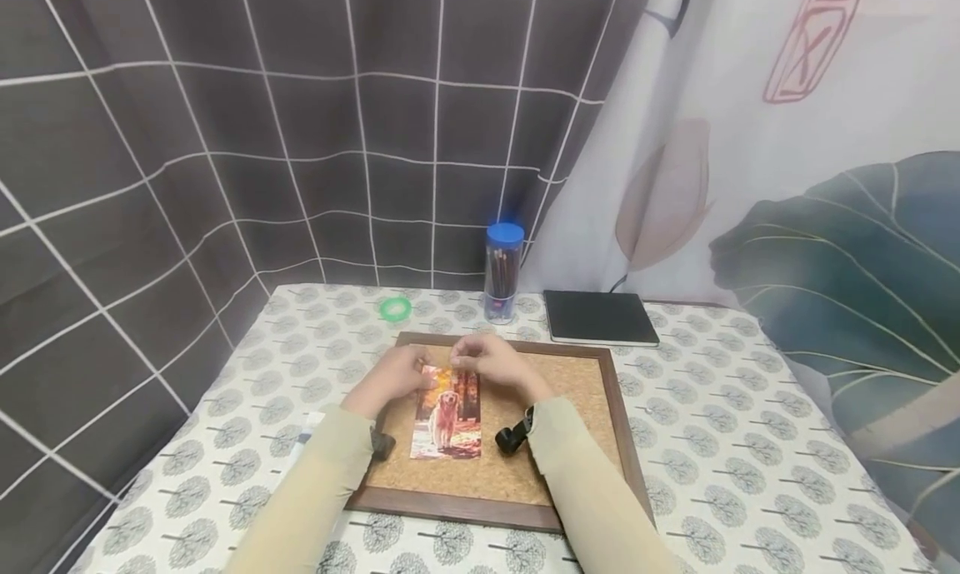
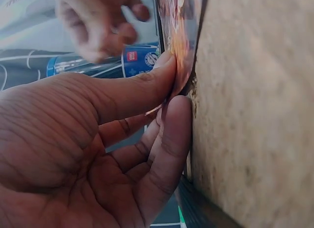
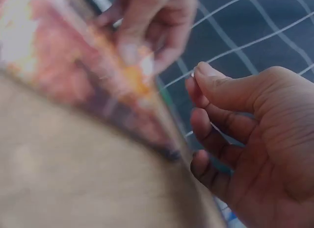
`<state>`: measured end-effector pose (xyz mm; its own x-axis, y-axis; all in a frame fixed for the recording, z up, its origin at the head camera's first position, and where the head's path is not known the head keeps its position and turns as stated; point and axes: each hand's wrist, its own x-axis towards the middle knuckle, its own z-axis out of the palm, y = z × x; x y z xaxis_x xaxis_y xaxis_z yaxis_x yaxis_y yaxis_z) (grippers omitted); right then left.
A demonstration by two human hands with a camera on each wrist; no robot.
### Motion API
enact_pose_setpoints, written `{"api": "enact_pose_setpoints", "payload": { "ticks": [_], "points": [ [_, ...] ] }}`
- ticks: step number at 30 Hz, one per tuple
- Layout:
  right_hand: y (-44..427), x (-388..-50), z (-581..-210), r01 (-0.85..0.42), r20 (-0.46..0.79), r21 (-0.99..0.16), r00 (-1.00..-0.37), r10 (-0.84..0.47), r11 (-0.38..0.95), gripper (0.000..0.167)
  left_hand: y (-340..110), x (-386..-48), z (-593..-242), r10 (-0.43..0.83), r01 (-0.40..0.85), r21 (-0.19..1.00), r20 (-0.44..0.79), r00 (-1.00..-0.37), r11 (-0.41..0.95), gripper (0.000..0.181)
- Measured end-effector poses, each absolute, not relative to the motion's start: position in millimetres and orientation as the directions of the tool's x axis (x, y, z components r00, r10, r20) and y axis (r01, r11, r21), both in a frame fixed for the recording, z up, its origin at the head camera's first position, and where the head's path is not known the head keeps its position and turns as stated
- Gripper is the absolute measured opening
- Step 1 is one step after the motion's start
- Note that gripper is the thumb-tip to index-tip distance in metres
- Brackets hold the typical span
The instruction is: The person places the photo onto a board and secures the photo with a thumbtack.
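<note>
While the left hand (image 1: 397,372) pinched the dog photo (image 1: 446,428) by its upper left corner, the right hand (image 1: 497,362), just beside it, held thumb and forefinger together on a tiny pale object (image 3: 193,75), too small to identify. The photo lay on the left part of the cork board (image 1: 547,482), between the near and far edges of the counter (image 1: 742,407), with a blue-lidded jar (image 1: 501,278) and flat black pad (image 1: 600,317) along the far edge.

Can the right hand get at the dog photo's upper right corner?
Probably yes: the right hand is beside that corner of the photo, nothing between, and the left hand pinches the upper left. The right fingers seem to pinch something tiny, though.
</note>
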<state>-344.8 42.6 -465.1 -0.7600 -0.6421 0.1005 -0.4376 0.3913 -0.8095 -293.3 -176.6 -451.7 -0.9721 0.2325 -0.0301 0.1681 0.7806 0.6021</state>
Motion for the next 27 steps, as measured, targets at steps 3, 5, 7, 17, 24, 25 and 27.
{"api": "enact_pose_setpoints", "payload": {
  "ticks": [3,5,7,17,24,25,27],
  "points": [
    [37,-344,-476,-0.495,0.114,-0.741,-0.759,-0.641,0.454,0.006,-176,-292,-450,0.218,0.144,0.616,-0.047,-0.975,0.775,0.04],
    [36,-343,-479,-0.525,0.125,-0.707,-0.753,-0.646,0.475,0.006,-176,-292,-450,0.208,0.13,0.618,-0.055,-0.977,0.775,0.04],
    [35,-343,-480,-0.543,0.131,-0.688,-0.745,-0.654,0.482,0.005,-177,-292,-449,0.199,0.119,0.615,-0.063,-0.978,0.779,0.04],
    [33,-342,-480,-0.584,0.162,-0.661,-0.725,-0.669,0.471,0.005,-177,-293,-449,0.208,0.117,0.624,-0.074,-0.975,0.772,0.038],
    [34,-340,-484,-0.569,0.142,-0.661,-0.735,-0.663,0.489,0.005,-175,-292,-453,0.201,0.1,0.644,-0.086,-0.976,0.758,0.03],
    [34,-340,-485,-0.566,0.141,-0.66,-0.739,-0.659,0.494,0.005,-175,-292,-453,0.201,0.101,0.645,-0.083,-0.976,0.757,0.03],
    [35,-340,-485,-0.561,0.137,-0.661,-0.744,-0.654,0.499,0.005,-174,-292,-454,0.198,0.1,0.647,-0.081,-0.977,0.756,0.028]
  ]
}}
